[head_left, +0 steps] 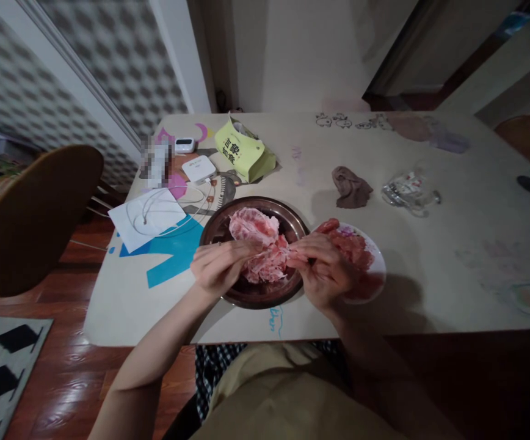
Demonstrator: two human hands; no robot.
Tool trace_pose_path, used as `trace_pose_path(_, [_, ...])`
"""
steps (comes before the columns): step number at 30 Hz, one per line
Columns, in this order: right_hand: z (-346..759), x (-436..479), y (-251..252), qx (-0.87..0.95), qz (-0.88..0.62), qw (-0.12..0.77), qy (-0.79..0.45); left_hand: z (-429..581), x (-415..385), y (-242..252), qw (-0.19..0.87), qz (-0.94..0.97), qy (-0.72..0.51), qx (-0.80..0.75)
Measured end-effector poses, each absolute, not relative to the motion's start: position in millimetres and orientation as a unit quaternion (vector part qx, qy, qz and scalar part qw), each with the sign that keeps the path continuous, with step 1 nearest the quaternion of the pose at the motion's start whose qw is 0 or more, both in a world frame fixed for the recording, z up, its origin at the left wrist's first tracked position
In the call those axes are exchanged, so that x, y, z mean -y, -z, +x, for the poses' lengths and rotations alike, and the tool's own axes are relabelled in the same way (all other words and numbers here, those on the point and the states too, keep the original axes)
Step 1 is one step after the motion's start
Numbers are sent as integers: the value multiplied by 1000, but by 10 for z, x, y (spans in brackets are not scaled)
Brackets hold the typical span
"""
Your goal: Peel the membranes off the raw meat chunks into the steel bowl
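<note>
A round metal basin stands near the front edge of the table with pink raw meat in it. One larger pale, fatty piece rests at the basin's far side. Over the basin, my left hand pinches the raw meat from the left. Opposite it, my right hand grips a strand of the same meat between thumb and fingers. Just right of the basin, partly under my right hand, a white patterned plate carries redder meat pieces.
Behind the basin lies a yellow-green bag. To the left are a white box-shaped device, a cable and a white paper sheet. A brown cloth and a crumpled clear plastic bag lie right. A chair stands left.
</note>
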State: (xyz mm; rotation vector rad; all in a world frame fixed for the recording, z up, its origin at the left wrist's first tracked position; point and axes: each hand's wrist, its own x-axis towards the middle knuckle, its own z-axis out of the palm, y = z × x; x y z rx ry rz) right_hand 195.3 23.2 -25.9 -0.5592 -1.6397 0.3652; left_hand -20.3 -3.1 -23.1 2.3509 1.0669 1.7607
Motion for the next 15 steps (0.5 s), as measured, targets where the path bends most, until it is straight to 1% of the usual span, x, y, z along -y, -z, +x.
trace_pose_path(4, [1934, -225, 244, 717, -259, 624, -171, -174, 30, 188, 27, 780, -524, -341])
trace_pose_path(7, [1897, -216, 220, 725, -251, 620, -164, -145, 33, 151, 20, 795, -505, -336])
trace_pose_path(10, [1864, -204, 197, 734, -245, 615, -152, -135, 45, 137, 0, 806, -489, -334])
trace_pose_path(15, [1854, -184, 190, 745, -253, 601, -139, -152, 86, 138, -63, 820, -479, -307])
